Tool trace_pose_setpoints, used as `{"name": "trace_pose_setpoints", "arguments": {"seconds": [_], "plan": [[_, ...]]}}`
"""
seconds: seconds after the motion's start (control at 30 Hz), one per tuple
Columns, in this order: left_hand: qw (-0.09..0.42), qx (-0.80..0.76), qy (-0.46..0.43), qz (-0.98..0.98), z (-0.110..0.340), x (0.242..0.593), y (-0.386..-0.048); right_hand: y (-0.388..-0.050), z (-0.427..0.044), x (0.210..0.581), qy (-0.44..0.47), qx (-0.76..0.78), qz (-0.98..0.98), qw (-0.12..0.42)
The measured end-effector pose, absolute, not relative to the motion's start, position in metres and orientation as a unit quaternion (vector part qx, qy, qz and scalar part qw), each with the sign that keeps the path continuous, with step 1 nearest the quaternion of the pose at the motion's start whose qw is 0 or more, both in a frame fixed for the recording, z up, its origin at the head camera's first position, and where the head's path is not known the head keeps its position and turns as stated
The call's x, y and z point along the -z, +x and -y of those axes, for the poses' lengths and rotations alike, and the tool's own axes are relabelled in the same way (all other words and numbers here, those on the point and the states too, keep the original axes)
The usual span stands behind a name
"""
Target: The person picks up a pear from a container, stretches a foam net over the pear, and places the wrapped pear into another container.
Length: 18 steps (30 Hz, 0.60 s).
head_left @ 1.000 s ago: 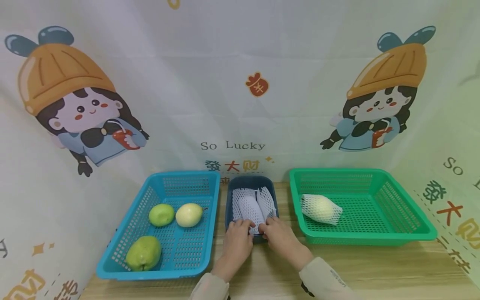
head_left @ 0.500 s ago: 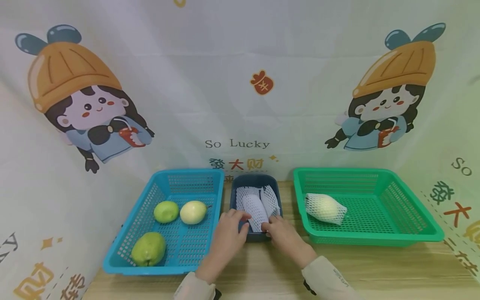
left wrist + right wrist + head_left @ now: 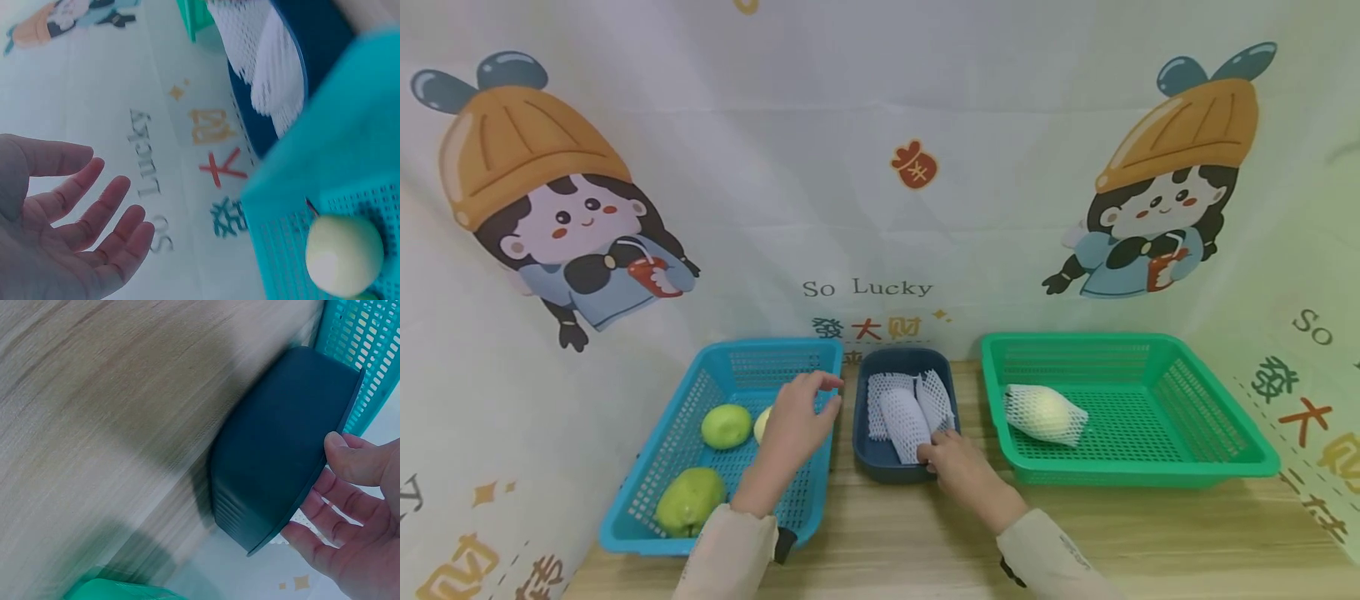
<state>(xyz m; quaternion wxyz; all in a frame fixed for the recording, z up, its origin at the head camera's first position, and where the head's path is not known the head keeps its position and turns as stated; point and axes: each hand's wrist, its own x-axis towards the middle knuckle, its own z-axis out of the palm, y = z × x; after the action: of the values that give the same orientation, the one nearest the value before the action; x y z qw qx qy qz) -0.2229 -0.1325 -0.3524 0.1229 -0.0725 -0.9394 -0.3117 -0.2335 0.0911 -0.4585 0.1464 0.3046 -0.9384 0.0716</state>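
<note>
My left hand (image 3: 797, 421) is over the blue basket (image 3: 613, 533), its fingers loosely bent with nothing between them. A pale yellow pear (image 3: 345, 255) lies in that basket, partly hidden by this hand in the head view. My right hand (image 3: 966, 475) is at the front right corner of a small dark blue box (image 3: 895, 475). In the right wrist view its thumb and fingers grip the box rim, thumb at the outer edge and fingers behind it. White foam net sleeves (image 3: 904, 421) lie inside the box, close to the right fingertips.
A green fruit (image 3: 726, 427) and a larger green fruit (image 3: 691, 502) lie in the blue basket. On the right stands a green basket (image 3: 1138, 479) holding a net-wrapped pale fruit (image 3: 1045, 414). All rest on a wooden table (image 3: 917, 542), before a printed cloth (image 3: 880, 208).
My left hand has left the dark blue box and moved left, over the blue basket. The right hand has stayed at the box. The sleeves lie much as before.
</note>
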Motion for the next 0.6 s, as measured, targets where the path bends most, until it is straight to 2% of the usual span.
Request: {"name": "trace_pose_setpoints", "arguments": {"seconds": [0.37, 0.6], "plan": [[0.036, 0.295, -0.011, 0.955, 0.201, 0.354, -0.262, -0.235, -0.091, 0.460, 0.302, -0.069, 0.941, 0.139], [0.003, 0.287, 0.016, 0.958, 0.240, 0.370, -0.276, -0.234, -0.091, 0.458, 0.305, -0.071, 0.940, 0.132]]}}
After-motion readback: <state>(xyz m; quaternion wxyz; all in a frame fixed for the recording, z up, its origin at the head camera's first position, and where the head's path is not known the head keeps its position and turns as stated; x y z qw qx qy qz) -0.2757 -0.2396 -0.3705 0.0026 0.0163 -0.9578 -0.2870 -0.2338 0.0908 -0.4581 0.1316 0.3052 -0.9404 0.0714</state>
